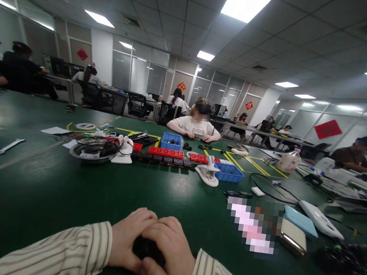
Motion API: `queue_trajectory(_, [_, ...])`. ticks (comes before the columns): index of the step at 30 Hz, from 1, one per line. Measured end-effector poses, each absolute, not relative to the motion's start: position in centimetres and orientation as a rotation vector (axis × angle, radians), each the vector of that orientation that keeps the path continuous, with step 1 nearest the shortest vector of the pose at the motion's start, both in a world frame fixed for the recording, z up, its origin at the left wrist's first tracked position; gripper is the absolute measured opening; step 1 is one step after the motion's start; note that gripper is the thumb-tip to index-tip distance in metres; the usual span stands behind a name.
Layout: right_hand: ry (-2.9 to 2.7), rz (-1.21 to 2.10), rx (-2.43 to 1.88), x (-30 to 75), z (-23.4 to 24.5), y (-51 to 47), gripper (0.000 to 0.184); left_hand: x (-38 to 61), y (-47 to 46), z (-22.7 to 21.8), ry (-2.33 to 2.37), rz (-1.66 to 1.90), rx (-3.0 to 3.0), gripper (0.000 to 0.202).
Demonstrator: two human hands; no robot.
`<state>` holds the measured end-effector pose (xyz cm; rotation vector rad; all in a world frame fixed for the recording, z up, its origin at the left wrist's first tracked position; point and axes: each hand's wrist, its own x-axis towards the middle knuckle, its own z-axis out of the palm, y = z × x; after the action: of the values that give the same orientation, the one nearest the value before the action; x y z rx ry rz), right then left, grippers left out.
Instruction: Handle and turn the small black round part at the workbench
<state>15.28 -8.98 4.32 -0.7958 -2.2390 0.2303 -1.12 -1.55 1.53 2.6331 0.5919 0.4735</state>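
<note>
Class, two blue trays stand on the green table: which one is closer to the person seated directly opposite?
The left-hand blue tray, behind the red blocks. The right-hand blue tray is farther from that person, beside a white clip.

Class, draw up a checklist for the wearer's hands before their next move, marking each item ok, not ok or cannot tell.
1. Both hands at the object: ok; the left hand and right hand cup around a black object.
2. Object fully visible: not ok; the hands cover part.
3. Firm grip: cannot tell.
4. Sleeves off the fingers: ok; the striped cuffs end near the wrists.
5. White clip apart from the hands: ok.
</note>
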Motion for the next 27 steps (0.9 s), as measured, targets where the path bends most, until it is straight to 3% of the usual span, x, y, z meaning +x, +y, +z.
queue_trajectory(4, [-2.122, 0.221, -0.997, 15.3, 3.7, -8.8, 0.044, -1.2, -1.8, 1.6, 0.647, 0.48, 2.589, 0.067])
queue_trajectory(7, [-2.08, 0.213, -1.156, 15.2, 3.1, -8.5, 0.051, -1.1, -2.0, 1.6, 0.679, 0.458, 2.578, 0.056])
queue_trajectory(11, [-2.14, 0.221, -1.167, 15.1, 2.9, -8.4, 0.034, -1.0, -2.2, 1.6, 0.663, 0.435, 2.584, 0.036])
queue_trajectory(14, [-2.189, 0.234, -1.069, 15.2, 3.1, -8.6, 0.02, -1.0, -2.1, 1.7, 0.631, 0.424, 2.591, 0.035])
queue_trajectory(20, [-2.273, 0.227, -0.78, 15.3, 3.7, -8.8, 0.025, -0.9, -1.8, 1.7, 0.512, 0.371, 2.637, 0.023])
queue_trajectory(25, [-2.21, 0.223, -0.803, 15.3, 3.9, -8.9, 0.028, -1.0, -2.3, 1.8, 0.575, 0.459, 2.624, 0.059])
queue_trajectory(27, [-2.15, 0.218, -0.884, 15.3, 3.7, -8.9, 0.036, -1.0, -2.7, 2.0, 0.641, 0.476, 2.622, 0.062])
